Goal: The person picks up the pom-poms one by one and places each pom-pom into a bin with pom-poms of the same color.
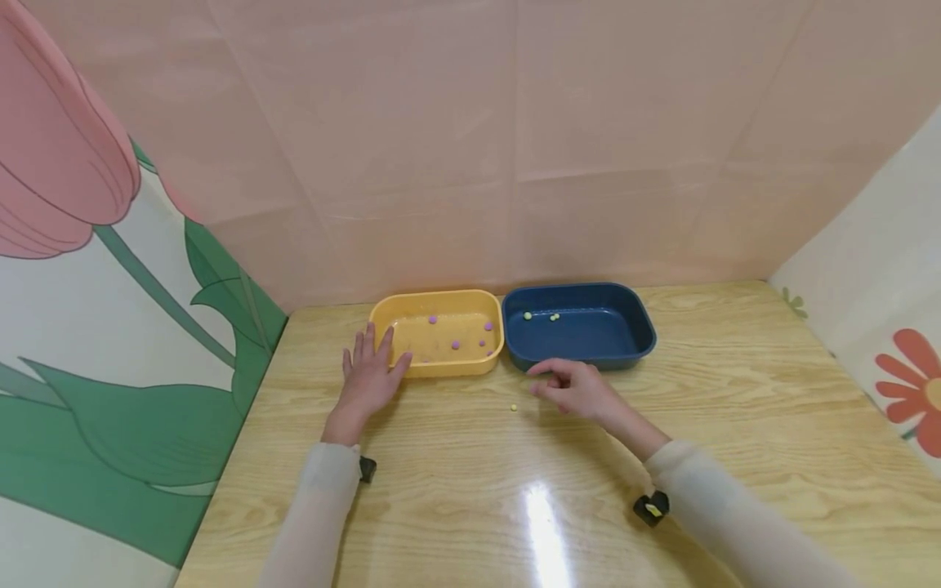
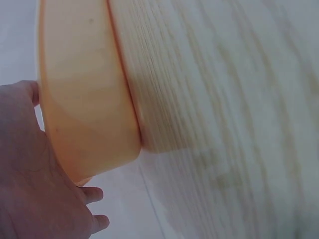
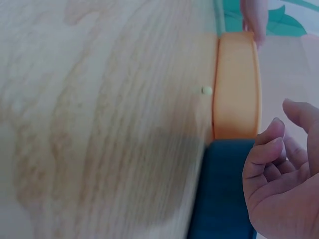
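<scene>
My left hand [image 1: 370, 382] rests with spread fingers over the front left corner of a yellow-orange tray [image 1: 448, 369]. Small purple beads [image 1: 456, 345], several of them, lie scattered inside it. Just in front of a dark blue tray [image 1: 581, 359] hovers my right hand [image 1: 579, 389], its fingers loosely bent and its thumb apart, holding nothing. On the blue tray's floor are a few pale yellow-green beads [image 1: 527, 316]. One loose yellow bead [image 1: 514, 407] lies on the table, left of and slightly below the right fingertips; the right wrist view shows this bead [image 3: 207, 90] near the yellow-orange tray's side.
Both trays stand side by side at the back of a wood-grain table [image 1: 456, 490], against a pink backdrop [image 1: 419, 163]. Flower-printed panels [image 1: 132, 392] flank the left and right sides. A bright light reflection crosses the front of the table.
</scene>
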`<state>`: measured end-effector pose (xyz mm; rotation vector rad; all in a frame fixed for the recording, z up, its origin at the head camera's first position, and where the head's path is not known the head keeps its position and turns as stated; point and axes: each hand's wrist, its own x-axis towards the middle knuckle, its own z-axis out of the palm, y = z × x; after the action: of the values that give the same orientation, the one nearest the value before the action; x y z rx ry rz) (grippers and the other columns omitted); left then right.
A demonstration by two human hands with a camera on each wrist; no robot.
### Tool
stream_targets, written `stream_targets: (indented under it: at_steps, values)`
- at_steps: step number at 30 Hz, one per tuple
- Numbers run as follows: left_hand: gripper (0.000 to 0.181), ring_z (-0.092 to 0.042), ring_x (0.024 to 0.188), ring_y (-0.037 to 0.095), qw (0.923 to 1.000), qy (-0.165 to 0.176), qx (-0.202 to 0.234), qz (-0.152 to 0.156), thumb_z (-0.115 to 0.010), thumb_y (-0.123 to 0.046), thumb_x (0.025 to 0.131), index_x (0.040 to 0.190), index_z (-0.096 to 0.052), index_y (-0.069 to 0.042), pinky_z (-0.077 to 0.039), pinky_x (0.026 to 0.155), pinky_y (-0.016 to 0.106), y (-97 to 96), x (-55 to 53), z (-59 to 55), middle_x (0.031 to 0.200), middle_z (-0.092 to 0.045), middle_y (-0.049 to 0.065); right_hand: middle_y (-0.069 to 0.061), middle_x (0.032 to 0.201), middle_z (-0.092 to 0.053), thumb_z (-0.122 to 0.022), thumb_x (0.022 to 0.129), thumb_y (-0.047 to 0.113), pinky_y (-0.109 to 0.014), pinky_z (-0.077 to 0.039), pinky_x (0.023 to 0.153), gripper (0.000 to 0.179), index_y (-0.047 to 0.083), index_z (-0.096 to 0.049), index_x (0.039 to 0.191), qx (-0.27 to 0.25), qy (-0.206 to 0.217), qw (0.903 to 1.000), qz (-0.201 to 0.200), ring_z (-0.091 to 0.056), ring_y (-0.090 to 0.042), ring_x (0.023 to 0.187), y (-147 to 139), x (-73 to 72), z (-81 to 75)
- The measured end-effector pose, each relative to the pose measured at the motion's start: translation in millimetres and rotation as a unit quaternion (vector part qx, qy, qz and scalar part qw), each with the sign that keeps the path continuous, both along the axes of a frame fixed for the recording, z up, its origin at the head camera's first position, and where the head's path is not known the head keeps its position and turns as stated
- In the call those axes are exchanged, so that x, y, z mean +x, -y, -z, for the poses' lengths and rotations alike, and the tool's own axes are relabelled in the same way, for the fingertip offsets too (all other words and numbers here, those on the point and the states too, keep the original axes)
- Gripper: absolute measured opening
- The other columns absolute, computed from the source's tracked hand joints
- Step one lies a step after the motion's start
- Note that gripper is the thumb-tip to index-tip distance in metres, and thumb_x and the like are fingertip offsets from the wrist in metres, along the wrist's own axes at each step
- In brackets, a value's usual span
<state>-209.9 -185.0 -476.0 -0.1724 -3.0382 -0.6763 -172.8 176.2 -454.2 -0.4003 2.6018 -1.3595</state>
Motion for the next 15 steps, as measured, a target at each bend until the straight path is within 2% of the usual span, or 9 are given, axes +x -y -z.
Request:
stream_targets:
  at_steps: [8,15]
  values:
    - [0.075,-0.003,0.142,0.036,0.9999,-0.008,-0.009,-0.004,-0.026,-0.066,0.091,0.151,-0.014,-0.022,0.006,0.109,0.059,0.7,0.0,-1.8,0.157,0.002,0.013,-0.001,0.065,-0.055,-0.073,0.08,0.034,-0.025,-0.038,0.042,0.038,0.015,-0.066,0.112,-0.004,0.026,0.9996,-0.011,-0.05,-0.014,0.047,6,-1.1,8.1]
    - [0.081,-0.01,0.142,0.035,0.9999,-0.004,-0.009,-0.006,-0.027,-0.07,0.089,0.151,-0.015,-0.02,0.006,0.109,0.059,1.8,-0.6,-3.3,0.157,0.0,0.011,-0.001,0.061,-0.054,-0.074,0.08,0.028,-0.024,-0.035,0.041,0.039,0.014,-0.064,0.115,-0.013,0.042,0.9987,-0.026,-0.048,-0.014,0.045,11,-1.4,18.0]
